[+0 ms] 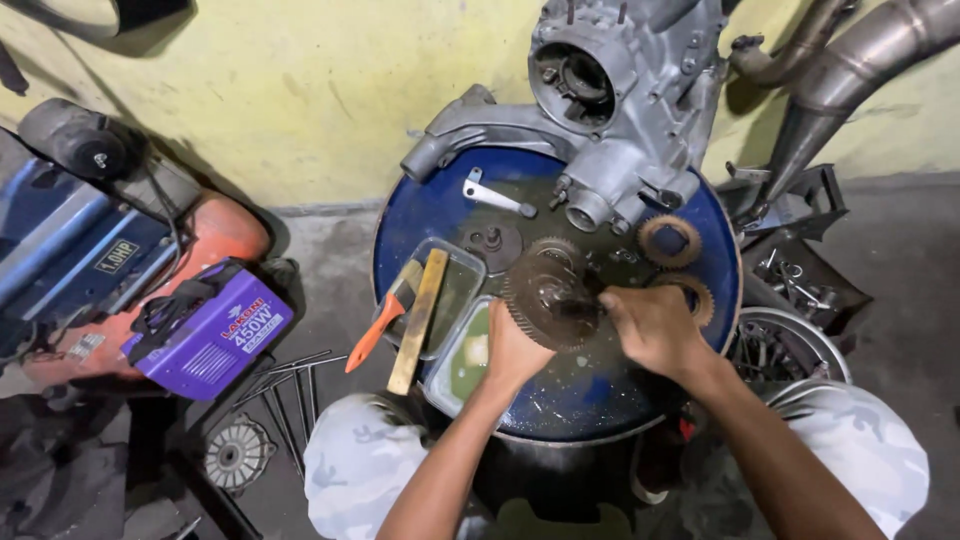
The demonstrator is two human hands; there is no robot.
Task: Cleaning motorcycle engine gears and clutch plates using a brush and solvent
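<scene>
On top of a blue drum, my left hand holds a large, dirty toothed gear cluster from below and behind. My right hand grips the dark shaft end sticking out of that cluster on its right side. A second brownish gear lies flat just beyond, and another gear is partly hidden behind my right hand. A grey metal engine casing stands at the drum's far edge.
Two clear plastic trays sit at the drum's left, with an orange-handled brush and a yellowish flat bar across one. A flat wrench lies near the casing. A purple welding machine, rods, exhaust pipes and a wheel rim surround the drum.
</scene>
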